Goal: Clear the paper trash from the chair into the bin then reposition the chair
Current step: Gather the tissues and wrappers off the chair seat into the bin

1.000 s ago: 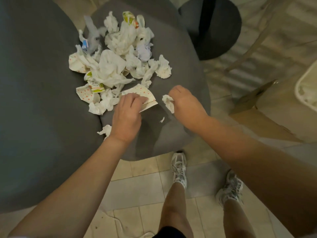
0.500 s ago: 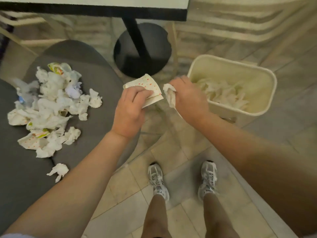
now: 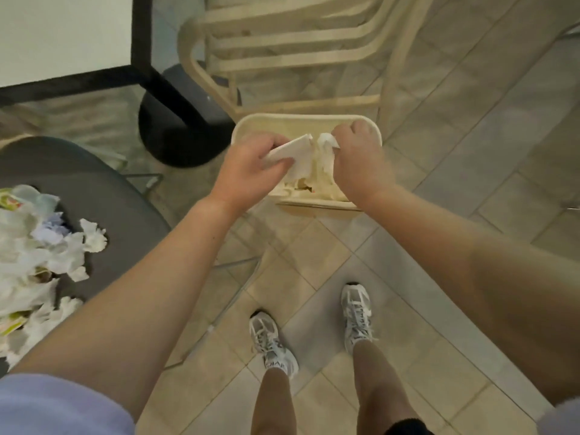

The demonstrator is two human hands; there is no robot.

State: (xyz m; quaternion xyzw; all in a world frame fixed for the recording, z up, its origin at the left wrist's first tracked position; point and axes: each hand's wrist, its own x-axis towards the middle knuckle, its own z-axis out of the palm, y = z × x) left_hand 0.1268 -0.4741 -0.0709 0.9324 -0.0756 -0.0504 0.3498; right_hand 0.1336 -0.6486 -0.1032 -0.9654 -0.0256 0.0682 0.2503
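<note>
A cream bin (image 3: pixel 301 120) stands on the tiled floor straight ahead, with crumpled paper inside. Both hands hover over its opening. My left hand (image 3: pixel 251 174) grips a folded white paper piece (image 3: pixel 295 153). My right hand (image 3: pixel 357 161) pinches a crumpled tissue (image 3: pixel 326 142). At the left, the grey chair (image 3: pixel 103 196) carries a pile of crumpled paper trash (image 3: pixel 40 255) on its seat; the pile runs off the frame's left edge.
A white table with a black edge (image 3: pixel 62 36) stands on a black post and round base (image 3: pixel 175 120) behind the chair. Cream plastic chairs (image 3: pixel 282 51) sit just beyond the bin. My feet in grey trainers (image 3: pixel 273 343) stand on the tiles below.
My view and both hands swung right from the chair to the bin. The hands, holding their paper pieces, moved from beside the bin to over its opening.
</note>
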